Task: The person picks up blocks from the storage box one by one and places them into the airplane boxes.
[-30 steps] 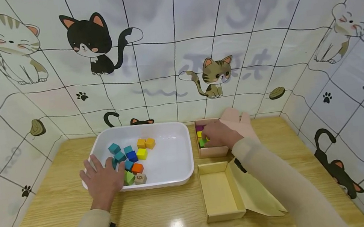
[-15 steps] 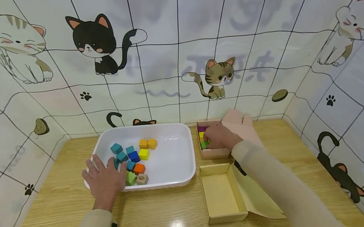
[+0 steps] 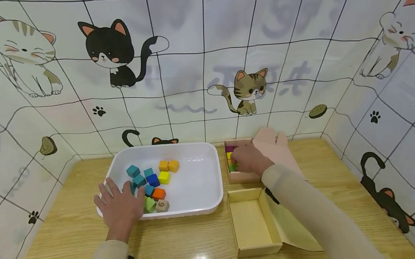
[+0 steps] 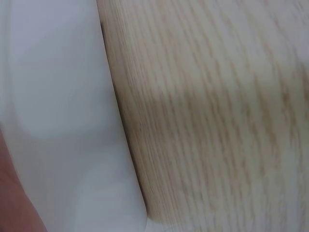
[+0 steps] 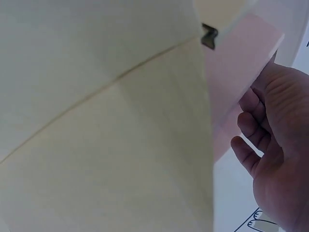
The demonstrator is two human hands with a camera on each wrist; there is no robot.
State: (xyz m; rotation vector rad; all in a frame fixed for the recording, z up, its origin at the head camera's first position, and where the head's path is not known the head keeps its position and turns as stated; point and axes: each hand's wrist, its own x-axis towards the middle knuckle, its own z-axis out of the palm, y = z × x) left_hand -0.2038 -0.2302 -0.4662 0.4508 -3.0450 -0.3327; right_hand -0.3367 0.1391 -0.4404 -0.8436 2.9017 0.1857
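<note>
My left hand [image 3: 121,207] lies with spread fingers over the left front rim of a white tray [image 3: 198,182]. Its thumb is beside several wooden cubes, among them teal cubes [image 3: 132,170], a blue cube [image 3: 153,180] and an orange cube [image 3: 159,193]. On the right, my right hand [image 3: 250,159] reaches down into a pink cardboard box [image 3: 244,176]. Purple, yellow and green cubes [image 3: 232,167] show inside, left of the fingers. In the right wrist view several fingers are bent beside the pink box wall [image 5: 241,67]; the other fingertips are hidden, so any grip cannot be seen.
A yellow cardboard box [image 3: 252,219] stands in front of the pink one, its lid folded out to the right under my right forearm. The pink box's lid [image 3: 277,149] also lies open to the right. A cat-printed sheet [image 3: 184,63] rises behind the wooden table [image 3: 167,246].
The head view has shifted slightly. My left hand stays on the tray's rim, and my right hand stays inside the pink box with little visible movement.
</note>
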